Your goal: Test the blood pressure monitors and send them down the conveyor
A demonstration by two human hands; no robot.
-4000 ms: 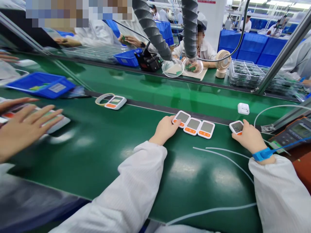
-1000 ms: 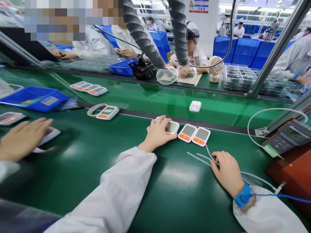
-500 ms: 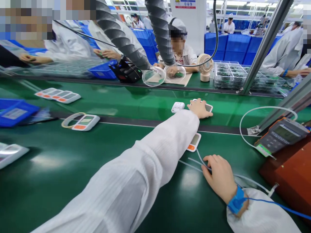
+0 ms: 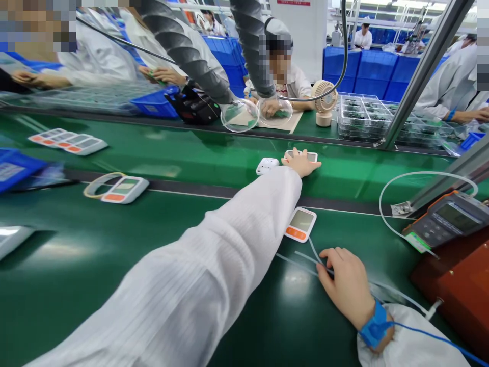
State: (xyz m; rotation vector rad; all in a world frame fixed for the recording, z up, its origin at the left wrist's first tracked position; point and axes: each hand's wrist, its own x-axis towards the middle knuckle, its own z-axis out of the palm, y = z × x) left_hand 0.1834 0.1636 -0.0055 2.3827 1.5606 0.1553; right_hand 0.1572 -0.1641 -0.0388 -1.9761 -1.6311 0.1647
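Observation:
My left hand (image 4: 301,162) is stretched far forward over the green belt, fingers spread on top of white devices (image 4: 312,156) lying side by side. Just left of it sits another white device (image 4: 267,165), showing no orange buttons. Nearer me, a white device with a screen and orange buttons (image 4: 300,224) lies on the green work surface, with a thin clear tube running from it. My right hand (image 4: 346,280), with a blue wrist strap (image 4: 374,323), rests on the surface, thumb and fingertips closed around the thin clear tubing (image 4: 315,251).
A grey handheld meter (image 4: 451,216) and a red-brown box (image 4: 464,285) stand at right. At left are a device with a looped tube (image 4: 126,189), several devices in a row (image 4: 68,141) and a blue bin (image 4: 17,168). A person sits across the belt behind two air ducts.
My left hand and the devices beneath it appear further left on the belt. More of the nearer device shows beside my sleeve. My right hand stays nearly still. The view has shifted slightly.

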